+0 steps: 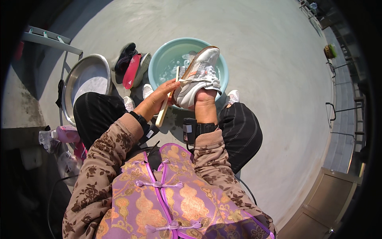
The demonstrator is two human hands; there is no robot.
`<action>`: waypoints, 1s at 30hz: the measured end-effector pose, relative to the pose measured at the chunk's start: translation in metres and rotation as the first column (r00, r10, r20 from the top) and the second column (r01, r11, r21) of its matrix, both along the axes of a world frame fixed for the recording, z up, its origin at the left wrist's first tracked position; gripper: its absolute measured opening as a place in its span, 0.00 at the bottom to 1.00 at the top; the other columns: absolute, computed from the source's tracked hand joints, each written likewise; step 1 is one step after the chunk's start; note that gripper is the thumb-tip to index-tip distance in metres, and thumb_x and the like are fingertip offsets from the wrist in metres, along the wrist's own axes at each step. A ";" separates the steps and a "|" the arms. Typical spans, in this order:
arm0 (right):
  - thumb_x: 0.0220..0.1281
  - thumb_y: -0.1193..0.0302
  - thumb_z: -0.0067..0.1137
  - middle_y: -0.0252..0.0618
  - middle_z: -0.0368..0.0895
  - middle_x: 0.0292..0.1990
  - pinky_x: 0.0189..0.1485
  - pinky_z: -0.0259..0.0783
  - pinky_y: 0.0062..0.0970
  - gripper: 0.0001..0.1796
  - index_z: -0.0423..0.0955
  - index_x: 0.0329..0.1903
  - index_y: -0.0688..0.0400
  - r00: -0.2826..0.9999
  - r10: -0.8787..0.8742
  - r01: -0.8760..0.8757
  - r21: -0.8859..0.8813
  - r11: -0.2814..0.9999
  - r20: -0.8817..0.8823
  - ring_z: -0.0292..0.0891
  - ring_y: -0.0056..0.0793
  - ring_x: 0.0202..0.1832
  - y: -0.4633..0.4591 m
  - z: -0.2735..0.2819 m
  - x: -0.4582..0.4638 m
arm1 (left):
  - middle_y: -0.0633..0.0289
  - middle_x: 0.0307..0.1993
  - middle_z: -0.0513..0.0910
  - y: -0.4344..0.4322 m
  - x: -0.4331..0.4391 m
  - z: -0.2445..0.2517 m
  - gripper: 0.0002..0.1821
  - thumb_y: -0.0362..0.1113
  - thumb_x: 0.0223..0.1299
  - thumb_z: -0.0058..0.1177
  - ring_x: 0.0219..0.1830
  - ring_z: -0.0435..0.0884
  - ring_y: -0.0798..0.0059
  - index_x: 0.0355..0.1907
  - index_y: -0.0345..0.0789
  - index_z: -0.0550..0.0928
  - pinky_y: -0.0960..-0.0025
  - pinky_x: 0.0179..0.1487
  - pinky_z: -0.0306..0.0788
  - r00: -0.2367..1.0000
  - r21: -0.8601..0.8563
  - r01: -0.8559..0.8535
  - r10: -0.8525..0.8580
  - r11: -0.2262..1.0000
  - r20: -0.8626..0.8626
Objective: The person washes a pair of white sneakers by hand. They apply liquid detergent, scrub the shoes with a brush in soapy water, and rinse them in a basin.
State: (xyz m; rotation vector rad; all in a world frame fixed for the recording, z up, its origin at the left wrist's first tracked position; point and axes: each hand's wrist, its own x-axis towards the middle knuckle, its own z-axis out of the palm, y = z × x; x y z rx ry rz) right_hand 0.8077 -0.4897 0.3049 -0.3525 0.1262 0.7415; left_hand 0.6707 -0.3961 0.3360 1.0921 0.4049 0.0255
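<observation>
A white sneaker (206, 64) with a brown sole and loose laces is tilted over a light-green plastic basin (223, 68) of sudsy water. My right hand (206, 97) is pushed inside the shoe's opening, its fingers hidden there. At the shoe's left side, my left hand (159, 97) holds a scrub brush (163, 110) with a cream handle. The brush's bristles touch or lie close to the sole's edge; which of these cannot be told. Part of another pale thing shows in the water behind the shoe.
Left of the basin lie a red insole (131, 71), a grey shoe (142, 70) and a dark shoe (125, 58). A round metal basin (107, 77) stands beside my knee. Farther left are a white ladder-like frame (47, 37), a pink bottle (67, 133) and plastic bags (68, 164).
</observation>
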 end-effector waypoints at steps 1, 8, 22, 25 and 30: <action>0.74 0.60 0.41 0.44 0.74 0.56 0.60 0.71 0.41 0.22 0.66 0.62 0.61 1.000 0.003 -0.004 -0.001 1.000 -0.003 0.74 0.39 0.54 0.001 0.005 -0.002 | 0.66 0.54 0.76 0.001 0.000 0.002 0.37 0.58 0.58 0.60 0.47 0.78 0.82 0.65 0.42 0.68 0.79 0.32 0.73 0.997 -0.005 -0.047 0.047 0.999 -0.054; 0.66 0.68 0.54 0.51 0.73 0.56 0.65 0.66 0.43 0.24 0.64 0.61 0.66 0.958 0.155 -0.185 0.108 0.977 0.239 0.70 0.43 0.58 -0.030 0.055 -0.030 | 0.63 0.47 0.79 0.017 -0.003 0.010 0.30 0.48 0.64 0.58 0.36 0.81 0.85 0.63 0.36 0.67 0.85 0.31 0.75 0.985 -0.055 -0.042 0.050 0.998 0.163; 0.56 0.83 0.48 0.45 0.77 0.44 0.57 0.72 0.39 0.20 0.69 0.53 0.67 0.982 0.188 -0.185 -0.207 0.961 -0.005 0.75 0.39 0.48 -0.026 0.023 -0.030 | 0.67 0.33 0.80 -0.002 -0.001 0.001 0.35 0.32 0.59 0.60 0.22 0.69 0.90 0.69 0.33 0.63 0.82 0.23 0.60 0.947 0.212 -0.317 0.297 0.924 0.123; 0.52 0.85 0.48 0.46 0.76 0.44 0.57 0.71 0.37 0.21 0.70 0.52 0.68 0.978 0.210 -0.206 -0.184 0.961 0.005 0.75 0.39 0.47 -0.024 0.019 -0.032 | 0.63 0.37 0.81 -0.007 0.007 0.016 0.31 0.24 0.59 0.53 0.30 0.74 0.86 0.67 0.33 0.65 0.80 0.32 0.68 0.893 0.382 -0.448 0.388 0.808 0.226; 0.58 0.81 0.45 0.47 0.76 0.48 0.61 0.67 0.35 0.17 0.69 0.52 0.68 0.988 0.156 -0.146 -0.274 0.950 0.015 0.72 0.37 0.53 -0.020 0.005 -0.030 | 0.61 0.39 0.81 -0.016 0.028 0.053 0.29 0.21 0.59 0.49 0.39 0.77 0.84 0.65 0.38 0.69 0.76 0.45 0.73 0.916 0.674 -0.375 0.144 0.637 0.374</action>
